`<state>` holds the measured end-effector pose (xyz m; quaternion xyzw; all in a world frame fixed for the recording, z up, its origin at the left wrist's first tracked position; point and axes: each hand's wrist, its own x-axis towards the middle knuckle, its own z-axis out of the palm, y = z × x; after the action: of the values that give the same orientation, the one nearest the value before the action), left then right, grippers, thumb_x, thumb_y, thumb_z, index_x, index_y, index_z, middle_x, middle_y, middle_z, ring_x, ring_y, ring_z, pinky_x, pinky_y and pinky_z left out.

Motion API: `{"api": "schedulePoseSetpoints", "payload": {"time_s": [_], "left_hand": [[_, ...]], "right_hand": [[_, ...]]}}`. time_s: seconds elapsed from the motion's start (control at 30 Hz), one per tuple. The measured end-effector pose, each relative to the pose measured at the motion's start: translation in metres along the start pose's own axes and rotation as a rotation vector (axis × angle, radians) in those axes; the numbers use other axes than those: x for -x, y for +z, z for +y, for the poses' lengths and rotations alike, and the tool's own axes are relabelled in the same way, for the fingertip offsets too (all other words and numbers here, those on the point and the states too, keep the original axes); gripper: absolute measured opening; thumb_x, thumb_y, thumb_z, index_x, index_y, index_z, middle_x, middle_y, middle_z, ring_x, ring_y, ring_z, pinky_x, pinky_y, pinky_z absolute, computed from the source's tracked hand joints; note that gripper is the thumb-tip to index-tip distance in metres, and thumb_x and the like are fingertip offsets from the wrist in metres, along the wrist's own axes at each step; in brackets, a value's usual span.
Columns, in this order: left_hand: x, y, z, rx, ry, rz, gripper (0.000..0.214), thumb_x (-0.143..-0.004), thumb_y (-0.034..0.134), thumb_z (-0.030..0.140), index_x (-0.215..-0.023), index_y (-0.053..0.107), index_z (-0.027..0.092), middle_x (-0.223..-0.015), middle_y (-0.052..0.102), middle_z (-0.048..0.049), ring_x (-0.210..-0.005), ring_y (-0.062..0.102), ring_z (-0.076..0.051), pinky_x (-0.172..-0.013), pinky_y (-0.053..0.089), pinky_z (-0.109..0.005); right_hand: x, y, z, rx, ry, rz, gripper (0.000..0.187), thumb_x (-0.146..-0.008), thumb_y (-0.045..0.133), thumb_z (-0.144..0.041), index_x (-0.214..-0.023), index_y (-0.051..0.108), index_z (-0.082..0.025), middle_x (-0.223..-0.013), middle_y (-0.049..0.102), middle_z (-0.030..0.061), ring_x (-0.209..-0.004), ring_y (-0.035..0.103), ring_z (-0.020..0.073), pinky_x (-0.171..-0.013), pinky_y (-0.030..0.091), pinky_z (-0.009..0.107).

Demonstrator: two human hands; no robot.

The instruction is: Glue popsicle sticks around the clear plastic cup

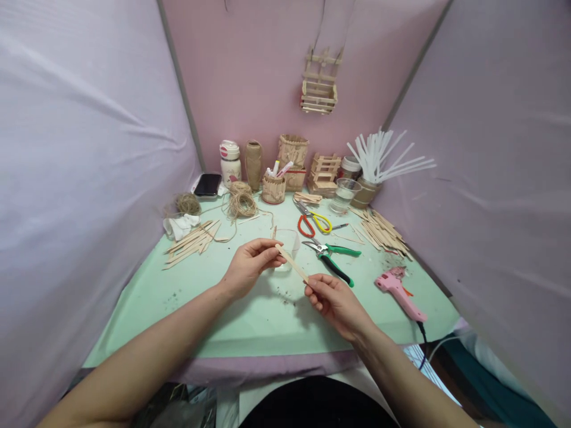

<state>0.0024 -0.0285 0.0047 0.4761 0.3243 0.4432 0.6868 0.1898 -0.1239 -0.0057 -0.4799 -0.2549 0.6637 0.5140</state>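
Right hand (pixel 332 300) pinches the near end of a wooden craft stick (pixel 292 263); left hand (pixel 247 267) pinches its far end, above the green table (pixel 187 309); excess bending force may snap it, or tip the clear cup (pixel 289 241) just behind.

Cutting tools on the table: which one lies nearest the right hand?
The green-handled pruners, just beyond the right hand holding the wooden stick; the red-and-yellow-handled scissors lie farther back.

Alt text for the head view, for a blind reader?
A left hand and a right hand pinch the ends of a flat wooden craft stick above a mint-green table. To the right lie green-handled pruning shears and a pink plastic glue gun.
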Motion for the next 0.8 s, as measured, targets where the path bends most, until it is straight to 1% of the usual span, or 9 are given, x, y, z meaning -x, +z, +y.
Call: {"api": "schedulePoseSetpoints", "payload": {"time_s": [0.23,0.3,0.37,0.43,0.5,0.53,0.63,0.73,0.8], "left_hand": [[0.003,0.003,0.0,-0.033,0.036,-0.025,0.029,-0.067,0.082,0.034,-0.086,0.073,0.015,-0.078,0.073,-0.0045,-0.068,0.069,-0.013,-0.066,0.056,-0.024],[0.006,0.003,0.003,-0.06,0.072,-0.028,0.027,-0.068,0.082,0.034,-0.084,0.073,0.014,-0.074,0.072,-0.0044,-0.065,0.067,-0.013,-0.062,0.054,-0.024],[0.008,0.002,0.009,-0.08,0.117,-0.026,0.026,-0.068,0.082,0.034,-0.082,0.073,0.014,-0.07,0.071,-0.0045,-0.063,0.066,-0.013,-0.059,0.053,-0.024],[0.011,-0.002,0.016,-0.069,0.176,-0.014,0.026,-0.066,0.083,0.034,-0.08,0.073,0.015,-0.069,0.071,-0.0044,-0.06,0.064,-0.013,-0.057,0.051,-0.024],[0.013,-0.007,0.025,-0.042,0.246,0.009,0.025,-0.064,0.084,0.034,-0.077,0.072,0.016,-0.071,0.071,-0.004,-0.058,0.062,-0.012,-0.055,0.05,-0.023],[0.014,-0.01,0.028,-0.033,0.278,0.025,0.025,-0.063,0.084,0.034,-0.076,0.072,0.017,-0.072,0.071,-0.0038,-0.057,0.061,-0.011,-0.054,0.049,-0.023],[0.015,-0.02,0.036,-0.046,0.359,0.055,0.024,-0.064,0.083,0.035,-0.074,0.07,0.017,-0.07,0.069,-0.0029,-0.057,0.059,-0.011,-0.053,0.048,-0.023],[0.016,-0.025,0.036,-0.154,0.382,0.001,0.022,-0.067,0.082,0.032,-0.076,0.07,0.016,-0.071,0.068,-0.0038,-0.06,0.059,-0.011,-0.055,0.049,-0.024],[0.017,-0.025,0.034,-0.261,0.361,-0.082,0.02,-0.07,0.079,0.031,-0.078,0.07,0.015,-0.075,0.069,-0.0058,-0.064,0.061,-0.013,-0.059,0.05,-0.024]], "right_hand": [[0.005,0.002,0.004,0.03,0.019,-0.025,0.035,-0.062,0.085,-0.04,-0.074,0.064,-0.016,-0.065,0.065,-0.0019,-0.051,0.049,0.0043,-0.048,0.034,0.018],[0.009,0.0,-0.001,0.127,0.003,-0.066,0.036,-0.067,0.08,-0.047,-0.08,0.065,-0.017,-0.069,0.067,0.0001,-0.054,0.053,0.0069,-0.05,0.037,0.02],[0.015,-0.009,-0.013,0.357,-0.064,-0.104,0.041,-0.075,0.07,-0.054,-0.095,0.066,-0.019,-0.08,0.071,0.0036,-0.062,0.06,0.0122,-0.055,0.043,0.024],[0.024,-0.028,-0.032,0.724,-0.198,-0.058,0.043,-0.082,0.062,-0.055,-0.11,0.064,-0.023,-0.091,0.072,0.0059,-0.074,0.065,0.018,-0.064,0.048,0.03],[0.033,-0.056,-0.052,1.133,-0.359,0.146,0.036,-0.082,0.061,-0.053,-0.103,0.066,-0.025,-0.093,0.072,0.0061,-0.085,0.065,0.0223,-0.074,0.047,0.034],[0.037,-0.072,-0.06,1.302,-0.379,0.26,0.034,-0.081,0.06,-0.053,-0.097,0.066,-0.024,-0.09,0.072,0.0069,-0.083,0.065,0.024,-0.074,0.047,0.035],[0.048,-0.121,-0.074,1.637,-0.256,0.471,0.042,-0.082,0.05,-0.061,-0.081,0.063,-0.021,-0.083,0.07,0.0107,-0.071,0.064,0.0258,-0.064,0.045,0.035],[0.052,-0.162,-0.071,1.843,-0.105,0.58,0.044,-0.079,0.048,-0.062,-0.071,0.058,-0.021,-0.077,0.067,0.0151,-0.073,0.064,0.0312,-0.063,0.046,0.038],[0.049,-0.181,-0.065,1.881,-0.069,0.591,0.039,-0.076,0.052,-0.059,-0.069,0.056,-0.021,-0.08,0.067,0.0174,-0.076,0.066,0.0334,-0.066,0.048,0.039]]}}
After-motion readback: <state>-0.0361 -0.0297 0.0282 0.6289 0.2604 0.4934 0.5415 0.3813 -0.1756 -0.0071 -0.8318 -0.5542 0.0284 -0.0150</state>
